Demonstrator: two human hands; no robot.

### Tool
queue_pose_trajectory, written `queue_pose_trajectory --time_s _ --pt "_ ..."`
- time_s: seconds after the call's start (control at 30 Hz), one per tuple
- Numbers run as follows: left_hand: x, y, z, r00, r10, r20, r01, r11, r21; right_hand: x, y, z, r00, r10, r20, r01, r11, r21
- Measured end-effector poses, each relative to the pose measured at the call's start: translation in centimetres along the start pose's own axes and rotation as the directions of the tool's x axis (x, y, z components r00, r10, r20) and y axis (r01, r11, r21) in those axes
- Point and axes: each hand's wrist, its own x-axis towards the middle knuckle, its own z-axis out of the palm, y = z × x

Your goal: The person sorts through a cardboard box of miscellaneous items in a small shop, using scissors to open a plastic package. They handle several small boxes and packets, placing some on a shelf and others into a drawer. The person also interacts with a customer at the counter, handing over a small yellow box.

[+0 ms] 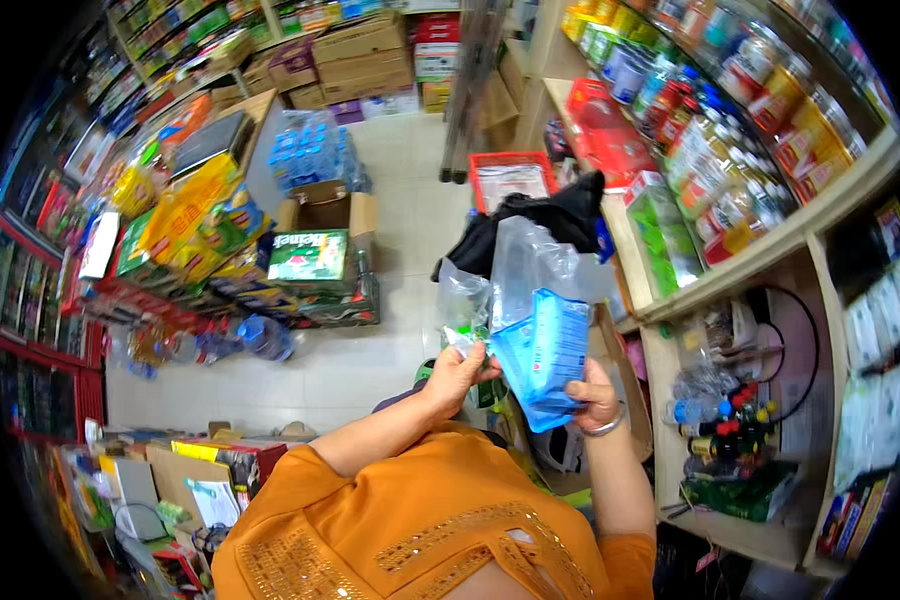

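Note:
My right hand (597, 397) grips the lower right edge of blue plastic packets (544, 360), which bear writing and look like two lying together. My left hand (457, 375) pinches a small white and green crinkled wrapper (465, 339) between thumb and fingers, just left of the packets. A clear plastic bag (529, 262) lies behind the blue packets, against a black cloth or bag (570, 199). Another piece of clear plastic (463, 296) stands above my left hand. The exact contents of the packets are hidden.
Wooden shelves (750, 277) with bottles and jars run along the right. A red crate (514, 161) stands ahead. To the left are an open carton (322, 210), a green beer box (307, 259), wrapped water bottles (315, 154) and yellow snack bags (202, 217). Tiled floor (409, 225) shows between.

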Motion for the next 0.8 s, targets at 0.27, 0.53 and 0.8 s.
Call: queue_pose_trajectory --time_s 0.27,0.53,0.8 --pt "2.0 3.7 -9.0 0.968 -0.204 -0.144 0.227 0.96 0.164 16.6 -0.3 6.4 0.952 0.248 0.179 -0.18 0.927 -0.33" --pt "4.0 10.2 -17.8 0.911 -0.401 -0.098 0.409 0.846 0.343 45.7 8.3 12.9 0.807 0.565 0.17 -0.359 0.699 -0.618" --pt "6.6 12.8 -22.8 0.946 -0.322 0.05 0.213 0.727 0.653 63.4 19.5 22.5 0.711 0.702 0.047 -0.206 0.272 -0.94"
